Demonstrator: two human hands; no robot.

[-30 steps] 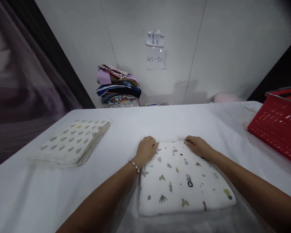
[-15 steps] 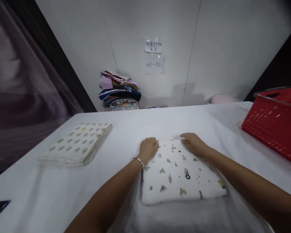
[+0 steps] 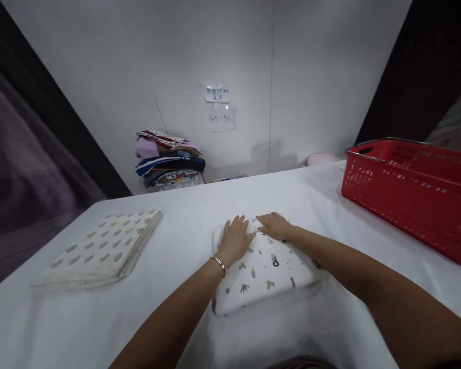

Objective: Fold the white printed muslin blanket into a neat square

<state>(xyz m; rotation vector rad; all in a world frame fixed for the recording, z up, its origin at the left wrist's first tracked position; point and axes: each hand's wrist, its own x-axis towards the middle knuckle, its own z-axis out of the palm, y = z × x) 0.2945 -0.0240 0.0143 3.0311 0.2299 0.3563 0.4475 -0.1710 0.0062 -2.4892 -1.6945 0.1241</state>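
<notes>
A folded white cloth (image 3: 261, 277) printed with small plants and figures lies on the white table in front of me. My left hand (image 3: 236, 238) rests flat on its far left part, fingers spread, with a bracelet at the wrist. On the far edge of the same cloth lies my right hand (image 3: 274, 226), its fingers stretched out toward the left. Neither hand grips the fabric. Off to the left is a second folded cloth (image 3: 100, 246), cream with grey-green leaf-like shapes and one yellow one.
A red plastic basket (image 3: 407, 200) with metal handles stands on the right of the table (image 3: 184, 318). Behind the far edge rises a stack of folded textiles (image 3: 171, 161). Paper signs (image 3: 222, 118) are taped to the wall. A pink rounded thing (image 3: 319, 159) shows at the back.
My left hand has gone from closed at the cloth's far left corner to lying spread on top. My right hand has moved left along the far edge. The view has turned to the right.
</notes>
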